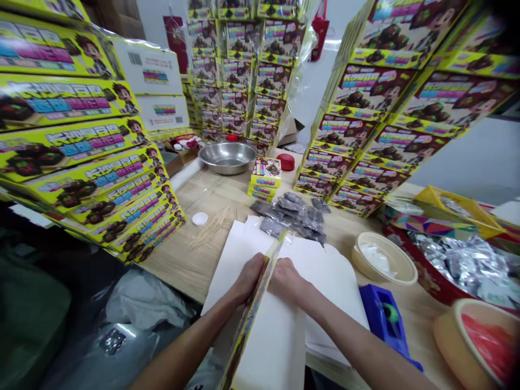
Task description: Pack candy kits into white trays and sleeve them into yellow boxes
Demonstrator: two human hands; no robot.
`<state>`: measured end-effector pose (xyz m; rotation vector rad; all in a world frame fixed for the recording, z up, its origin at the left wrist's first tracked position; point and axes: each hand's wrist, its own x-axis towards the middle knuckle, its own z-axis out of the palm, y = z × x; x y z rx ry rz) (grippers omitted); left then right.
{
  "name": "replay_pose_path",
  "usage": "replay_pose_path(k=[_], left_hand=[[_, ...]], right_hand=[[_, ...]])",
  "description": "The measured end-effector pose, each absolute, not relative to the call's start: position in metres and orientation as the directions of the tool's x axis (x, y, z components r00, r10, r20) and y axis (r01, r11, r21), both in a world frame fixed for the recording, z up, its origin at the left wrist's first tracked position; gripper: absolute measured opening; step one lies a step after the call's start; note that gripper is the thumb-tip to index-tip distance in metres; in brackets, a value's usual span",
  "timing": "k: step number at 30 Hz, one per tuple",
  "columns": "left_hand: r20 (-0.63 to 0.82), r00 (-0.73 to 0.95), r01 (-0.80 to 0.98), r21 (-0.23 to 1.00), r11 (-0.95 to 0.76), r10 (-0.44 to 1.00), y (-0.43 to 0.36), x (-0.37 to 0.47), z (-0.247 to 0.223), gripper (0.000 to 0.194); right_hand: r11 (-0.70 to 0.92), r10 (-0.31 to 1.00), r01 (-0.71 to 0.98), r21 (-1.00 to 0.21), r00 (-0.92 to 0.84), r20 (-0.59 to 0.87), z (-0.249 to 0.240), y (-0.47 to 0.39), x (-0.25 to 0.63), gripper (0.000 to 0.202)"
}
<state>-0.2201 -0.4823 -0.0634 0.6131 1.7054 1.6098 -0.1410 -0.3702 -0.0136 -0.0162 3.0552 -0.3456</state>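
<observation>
Two bare hands work at a packing table (162, 268) as I watch remotely through the head camera. A printed cardboard panel (270, 338) stands on edge between them, over white card sheets (335, 279), its near end reaching past the table's front. I judge it light and fairly stiff, smooth on its printed side, prone to creasing if squeezed; I would take it by opposite edges, fingers flat. The left hand (248, 277), knuckles up, pinches the panel's far part from the printed side. The right hand (285, 279) curls against the white face, forearm slanting in; its fingertips are hidden, so I cannot tell whether it pinches. Dark packets (294, 214) lie just beyond.
</observation>
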Motion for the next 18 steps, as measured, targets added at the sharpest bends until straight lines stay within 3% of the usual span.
replay_pose_path(k=[2, 5, 10, 13, 15, 18], left_hand=[[-0.12, -0.662, -0.054, 0.992, 0.113, 0.739, -0.483, -0.218, -0.059, 0.035], [-0.057, -0.679, 0.027, 0.994, 0.102, 0.732, -0.485, -0.215, -0.053, 0.037], [-0.025, -0.706, 0.064, 0.993, 0.099, 0.708, -0.486, -0.214, -0.055, 0.047], [-0.016, -0.709, 0.082, 0.991, 0.105, 0.705, -0.485, -0.212, -0.057, 0.052], [-0.006, -0.714, 0.109, 0.987, 0.12, 0.701, -0.484, -0.207, -0.055, 0.053], [0.01, -0.719, 0.234, 0.945, 0.227, 0.695, -0.485, -0.206, -0.047, 0.054]], right_hand=[[0.994, -0.057, -0.047, -0.095, -0.992, -0.112, -0.017, -0.379, -0.15, 0.017], [0.997, -0.073, -0.069, -0.038, -0.991, -0.114, -0.022, -0.381, -0.15, 0.02], [0.995, -0.078, -0.066, -0.078, -0.984, -0.161, -0.022, -0.357, -0.123, 0.017], [0.998, -0.059, -0.056, -0.022, -0.983, -0.172, -0.03, -0.346, -0.103, 0.025], [0.999, -0.048, -0.051, 0.014, -0.99, -0.136, -0.041, -0.345, -0.095, 0.024], [0.997, -0.064, -0.061, -0.042, -0.997, -0.052, -0.056, -0.342, -0.09, 0.021]])
